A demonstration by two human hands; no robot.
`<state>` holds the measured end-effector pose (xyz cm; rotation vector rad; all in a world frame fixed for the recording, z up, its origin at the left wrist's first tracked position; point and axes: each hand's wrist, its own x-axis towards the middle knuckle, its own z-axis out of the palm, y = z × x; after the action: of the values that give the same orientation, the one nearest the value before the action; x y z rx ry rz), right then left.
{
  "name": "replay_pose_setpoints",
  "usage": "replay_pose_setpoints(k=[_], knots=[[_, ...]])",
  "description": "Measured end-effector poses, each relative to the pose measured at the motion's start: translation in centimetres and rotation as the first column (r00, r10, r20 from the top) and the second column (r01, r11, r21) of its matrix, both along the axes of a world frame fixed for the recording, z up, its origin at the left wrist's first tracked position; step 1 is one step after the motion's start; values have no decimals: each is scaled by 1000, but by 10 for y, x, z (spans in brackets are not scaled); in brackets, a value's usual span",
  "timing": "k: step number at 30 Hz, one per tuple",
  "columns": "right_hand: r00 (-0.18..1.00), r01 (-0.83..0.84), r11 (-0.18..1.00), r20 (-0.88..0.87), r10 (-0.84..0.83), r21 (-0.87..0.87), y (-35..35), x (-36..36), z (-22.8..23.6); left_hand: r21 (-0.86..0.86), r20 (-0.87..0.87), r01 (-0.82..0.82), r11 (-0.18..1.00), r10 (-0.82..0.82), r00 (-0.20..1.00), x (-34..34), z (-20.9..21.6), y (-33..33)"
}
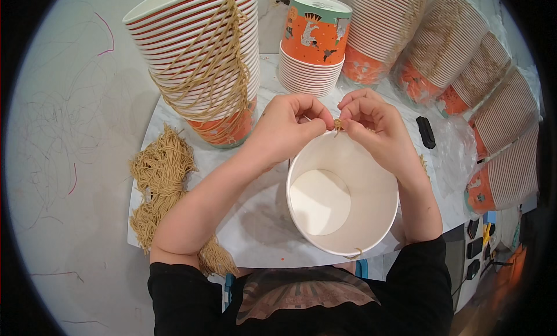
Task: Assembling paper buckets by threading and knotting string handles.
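A large white paper bucket [371, 191] stands in front of me, its open mouth toward me and its inside bare. At its far rim my left hand [290, 124] and my right hand [374, 124] meet, fingertips pinched on a small knot of tan cord [337, 125]. Both hands are closed, and the cord's free ends are mostly hidden by my fingers. A short bit of the same cord pokes through the near rim. Beside my left forearm lies a thick bundle of tan cords [162, 179], its tail hanging by my elbow at the table edge.
A tall stack of nested buckets [197, 63] draped with cords rises at the left. Behind my hands, an orange patterned bucket [316, 31] sits upside down on stacked white ones. Plastic-wrapped bucket stacks [444, 46] line the right side, near a small black object [425, 132] on the table.
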<state>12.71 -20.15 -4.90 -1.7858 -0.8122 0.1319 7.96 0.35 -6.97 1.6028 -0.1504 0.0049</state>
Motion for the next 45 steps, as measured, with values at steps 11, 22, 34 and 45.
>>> replay_pose_setpoints(k=[11, 22, 34, 45], knots=[[998, -14, 1000, 65, 14, -2, 2, -3, 0, 52, -45, -33, 998, 35, 998, -4, 4, -1], [995, 4, 1000, 96, -3, -10, 3, -3, 0, 56, -159, 18, 998, -9, 987, -4, 17, 6], [989, -2, 998, 147, 11, -63, 2, -8, 2, 92, -74, 22, 995, -15, 997, -3, 9, 6], [973, 13, 992, 228, 16, -122, 4, -11, 1, 44, -138, 66, 997, -59, 989, -1, 13, 11]])
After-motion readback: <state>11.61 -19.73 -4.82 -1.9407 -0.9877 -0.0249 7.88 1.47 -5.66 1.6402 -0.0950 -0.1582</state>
